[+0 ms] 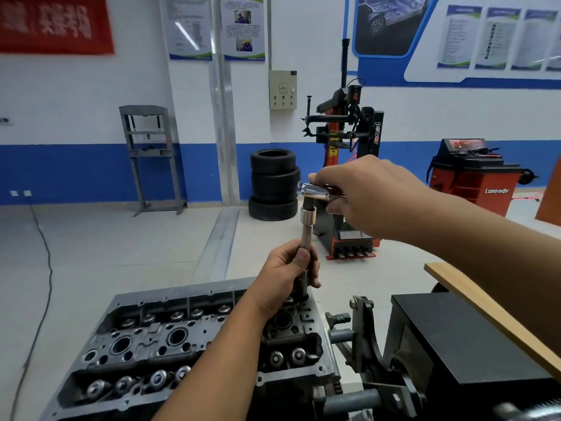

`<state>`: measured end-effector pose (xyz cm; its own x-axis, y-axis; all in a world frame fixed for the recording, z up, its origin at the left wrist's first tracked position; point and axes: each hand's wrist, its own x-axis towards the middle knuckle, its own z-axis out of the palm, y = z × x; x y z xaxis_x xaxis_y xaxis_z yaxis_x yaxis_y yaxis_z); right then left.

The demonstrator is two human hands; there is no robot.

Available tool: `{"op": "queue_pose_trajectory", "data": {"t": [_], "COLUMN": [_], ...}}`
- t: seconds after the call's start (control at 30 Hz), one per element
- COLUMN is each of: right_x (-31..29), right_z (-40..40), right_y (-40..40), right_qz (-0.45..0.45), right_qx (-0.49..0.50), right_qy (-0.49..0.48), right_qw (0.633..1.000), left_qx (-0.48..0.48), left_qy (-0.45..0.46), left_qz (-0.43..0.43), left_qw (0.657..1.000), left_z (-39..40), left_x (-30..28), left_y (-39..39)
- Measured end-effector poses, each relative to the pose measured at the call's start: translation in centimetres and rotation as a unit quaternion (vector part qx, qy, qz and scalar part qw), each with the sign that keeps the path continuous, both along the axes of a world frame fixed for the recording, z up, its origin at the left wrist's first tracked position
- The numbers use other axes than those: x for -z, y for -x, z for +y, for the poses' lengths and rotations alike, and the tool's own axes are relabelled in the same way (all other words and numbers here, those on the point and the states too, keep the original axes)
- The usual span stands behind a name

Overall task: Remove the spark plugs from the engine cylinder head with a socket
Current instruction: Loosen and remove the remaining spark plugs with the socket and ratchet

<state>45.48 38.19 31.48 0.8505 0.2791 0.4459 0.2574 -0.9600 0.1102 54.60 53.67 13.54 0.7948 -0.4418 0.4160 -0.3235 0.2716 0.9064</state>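
Cylinder head (170, 338) sits low and left on its stand, valve side up, with open round plug wells along the middle. Your left hand (287, 271) is wrapped around the upright socket extension (305, 238), whose lower end enters the head's right end. Your right hand (364, 196) grips the ratchet (315, 191) lying across the extension's top. Stacked tires (273, 183) stand behind.
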Motion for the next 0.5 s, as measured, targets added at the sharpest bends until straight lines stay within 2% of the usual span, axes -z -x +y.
{"op": "queue_pose_trajectory", "data": {"t": [0.1,0.23,0.37,0.5], "right_x": [0.1,-1.0,-2.3,-2.4], "right_z": [0.2,0.5,0.7,1.9], "right_y": [-0.3,-0.9,-0.8,-0.7], "right_qz": [0.006,0.089,0.124,0.110], "right_qx": [-0.018,-0.046,-0.042,-0.006], "right_qy": [-0.006,-0.099,-0.086,-0.051], "right_qw": [1.000,0.990,0.988,0.993], "left_qx": [0.001,-0.001,-0.010,-0.027], "left_qy": [0.008,0.005,-0.007,-0.010], "left_qz": [0.007,0.002,-0.007,-0.023], "left_qw": [1.000,1.000,1.000,0.999], "left_z": [0.0,0.2,0.2,0.1], "left_x": [0.0,0.0,-0.1,-0.2], "left_y": [0.0,-0.1,0.0,0.4]}}
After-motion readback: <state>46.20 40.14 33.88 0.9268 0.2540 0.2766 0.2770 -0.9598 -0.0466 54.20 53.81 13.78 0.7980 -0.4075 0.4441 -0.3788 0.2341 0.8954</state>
